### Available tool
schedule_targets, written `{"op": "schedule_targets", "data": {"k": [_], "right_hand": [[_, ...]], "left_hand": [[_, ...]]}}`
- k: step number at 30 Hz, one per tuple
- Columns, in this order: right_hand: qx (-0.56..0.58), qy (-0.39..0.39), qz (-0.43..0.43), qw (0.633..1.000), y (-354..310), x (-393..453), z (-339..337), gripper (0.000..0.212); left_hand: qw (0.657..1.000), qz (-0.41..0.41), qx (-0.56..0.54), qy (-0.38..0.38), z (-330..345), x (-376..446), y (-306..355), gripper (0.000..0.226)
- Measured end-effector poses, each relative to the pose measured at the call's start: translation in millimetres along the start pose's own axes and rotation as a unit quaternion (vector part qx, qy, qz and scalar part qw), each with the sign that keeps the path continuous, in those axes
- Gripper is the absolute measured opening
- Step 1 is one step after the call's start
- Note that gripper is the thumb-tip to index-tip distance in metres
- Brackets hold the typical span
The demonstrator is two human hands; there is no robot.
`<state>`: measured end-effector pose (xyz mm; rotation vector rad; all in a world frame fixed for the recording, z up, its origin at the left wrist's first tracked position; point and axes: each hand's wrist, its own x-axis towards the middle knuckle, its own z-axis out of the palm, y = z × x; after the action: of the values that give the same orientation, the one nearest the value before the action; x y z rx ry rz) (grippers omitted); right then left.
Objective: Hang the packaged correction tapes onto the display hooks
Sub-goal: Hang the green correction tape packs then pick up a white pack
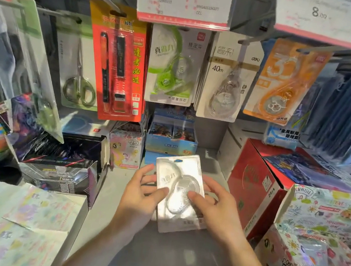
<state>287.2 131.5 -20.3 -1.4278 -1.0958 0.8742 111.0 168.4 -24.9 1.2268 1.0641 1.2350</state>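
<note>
A small stack of packaged correction tapes [179,191], white cards with clear blisters and a hang hole at the top, is held low in the middle over the shelf. My left hand [140,193] grips its left edge with the thumb on the front. My right hand [212,204] grips the right edge, thumb on the blister. Above, more correction tapes hang on display hooks: a green pack [174,65], a beige 40m pack [228,77] and an orange pack [286,80]. One display hook [249,41] holds the beige packs.
Scissors [80,71] and a red pen pack [117,62] hang to the left. Price tags [184,0] sit above the hooks. A red carton [259,184], patterned boxes [321,241] and black boxes [61,162] flank the grey shelf [164,261].
</note>
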Motion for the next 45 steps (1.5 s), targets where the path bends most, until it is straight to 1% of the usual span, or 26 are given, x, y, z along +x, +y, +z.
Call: {"op": "schedule_targets", "data": {"k": [3, 5, 13, 20, 23, 25, 27, 28, 31, 32, 35, 38, 41, 45], "right_hand": [[0.016, -0.008, -0.032, 0.999, -18, -6, 1, 0.043], [0.013, -0.01, -0.054, 0.998, -31, -10, 0, 0.046], [0.013, -0.057, -0.135, 0.989, -82, -22, -23, 0.043], [0.046, -0.116, -0.189, 0.974, -132, -20, -48, 0.04], [0.065, -0.131, -0.205, 0.968, -146, -18, -51, 0.045], [0.061, -0.137, -0.217, 0.965, -153, -17, -51, 0.038], [0.051, -0.133, -0.228, 0.963, -158, -16, -50, 0.031], [0.049, -0.13, -0.231, 0.963, -160, -16, -49, 0.03], [0.048, -0.126, -0.234, 0.963, -163, -18, -46, 0.026], [0.046, -0.121, -0.236, 0.963, -163, -17, -45, 0.026], [0.044, -0.102, -0.239, 0.965, -161, -17, -40, 0.031], [0.045, -0.081, -0.244, 0.965, -165, -15, -31, 0.04], [0.034, -0.069, -0.253, 0.964, -175, -16, -22, 0.032], [0.023, -0.045, -0.267, 0.962, -183, -14, -10, 0.03]], "left_hand": [[0.999, 0.015, -0.036, 0.005, -4, 2, 18, 0.038], [0.999, 0.035, -0.034, -0.003, -7, -2, 33, 0.034], [0.992, 0.123, 0.012, 0.004, -3, -24, 93, 0.034], [0.979, 0.188, 0.068, 0.043, 11, -37, 154, 0.03], [0.969, 0.214, 0.097, 0.077, 11, -38, 177, 0.039], [0.966, 0.22, 0.1, 0.096, 9, -37, 190, 0.051], [0.963, 0.23, 0.092, 0.103, 6, -36, 201, 0.057], [0.96, 0.241, 0.097, 0.104, 4, -38, 206, 0.055], [0.943, 0.287, 0.127, 0.113, -4, -44, 216, 0.033], [0.937, 0.303, 0.13, 0.117, -7, -47, 218, 0.029], [0.925, 0.337, 0.135, 0.118, -13, -55, 226, 0.031], [0.924, 0.349, 0.12, 0.1, -18, -59, 235, 0.028], [0.917, 0.364, 0.13, 0.102, -20, -62, 243, 0.028], [0.91, 0.377, 0.142, 0.094, -25, -64, 247, 0.027]]}}
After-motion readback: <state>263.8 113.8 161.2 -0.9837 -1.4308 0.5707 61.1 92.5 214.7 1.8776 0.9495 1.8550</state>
